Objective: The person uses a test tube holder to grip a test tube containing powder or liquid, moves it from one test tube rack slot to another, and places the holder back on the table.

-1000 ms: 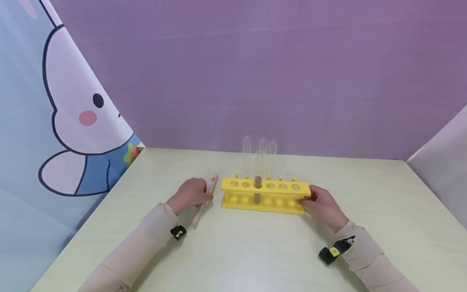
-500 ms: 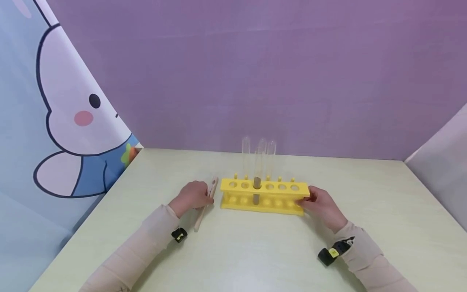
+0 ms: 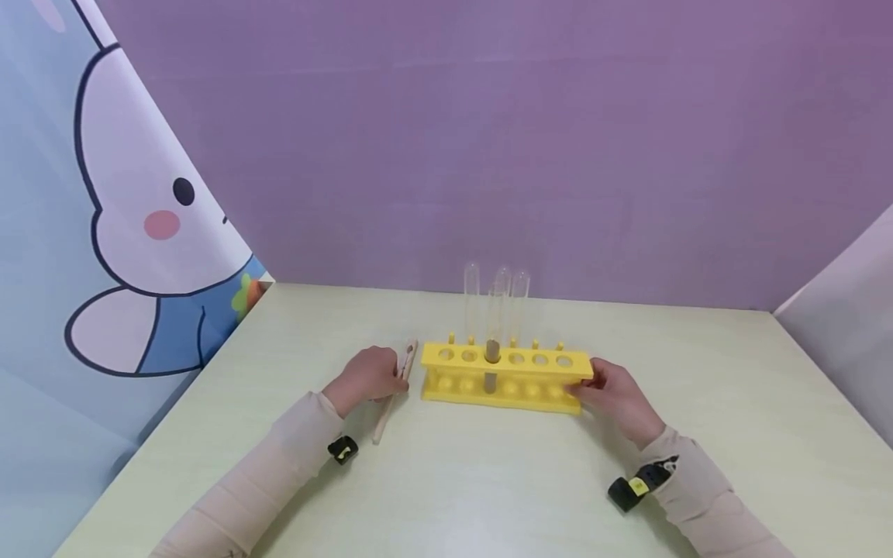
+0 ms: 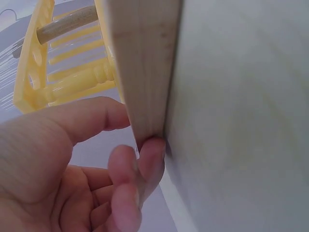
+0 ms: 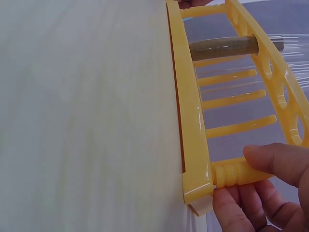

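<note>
A yellow test tube rack [image 3: 505, 360] stands on the pale table. My right hand [image 3: 617, 394] grips its right end, thumb and fingers around the end post [image 5: 236, 173]. In the rack's third hole from the left, a test tube [image 3: 492, 353] stands upright with grey-brown material in its lower part. Three clear tubes [image 3: 472, 298] sit upside down over the back pegs. Left of the rack, my left hand [image 3: 367, 376] pinches a wooden test tube clamp [image 4: 145, 63] between thumb and fingers. That clamp lies low along the tabletop, apart from the rack.
Pale table surface [image 3: 453, 480] extends in front of the rack and to both sides. A purple backdrop [image 3: 488, 155] rises behind the table's far edge. A blue cartoon-print cloth [image 3: 42, 434] hangs at the left, and a whitish cloth [image 3: 851, 325] at the right.
My left hand and the wooden clamp have shifted slightly toward me in the first half second, then stayed nearly still. The right hand keeps its grip on the rack, which stays in place.
</note>
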`<act>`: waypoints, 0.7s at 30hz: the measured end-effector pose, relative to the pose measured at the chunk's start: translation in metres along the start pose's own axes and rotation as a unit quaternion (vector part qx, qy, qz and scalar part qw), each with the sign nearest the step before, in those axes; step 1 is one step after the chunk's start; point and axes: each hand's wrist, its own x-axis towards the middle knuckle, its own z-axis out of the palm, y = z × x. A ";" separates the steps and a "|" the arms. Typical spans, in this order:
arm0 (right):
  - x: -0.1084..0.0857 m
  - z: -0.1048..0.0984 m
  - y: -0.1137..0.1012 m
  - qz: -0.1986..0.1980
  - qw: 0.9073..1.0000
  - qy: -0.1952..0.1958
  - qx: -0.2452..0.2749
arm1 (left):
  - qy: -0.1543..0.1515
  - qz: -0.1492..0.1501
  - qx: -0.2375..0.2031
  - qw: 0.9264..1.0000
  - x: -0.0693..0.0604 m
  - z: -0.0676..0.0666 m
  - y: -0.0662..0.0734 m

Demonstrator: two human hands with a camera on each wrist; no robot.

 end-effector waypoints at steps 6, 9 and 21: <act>0.000 0.000 0.002 -0.010 1.000 -0.007 0.018 | -0.004 -0.003 0.003 1.000 0.000 0.002 -0.002; 0.000 0.001 0.002 -0.013 1.000 -0.006 0.021 | -0.002 0.000 0.003 1.000 -0.001 0.002 -0.003; -0.001 -0.002 0.001 -0.008 1.000 -0.006 0.016 | 0.014 -0.011 -0.010 1.000 -0.012 -0.006 -0.001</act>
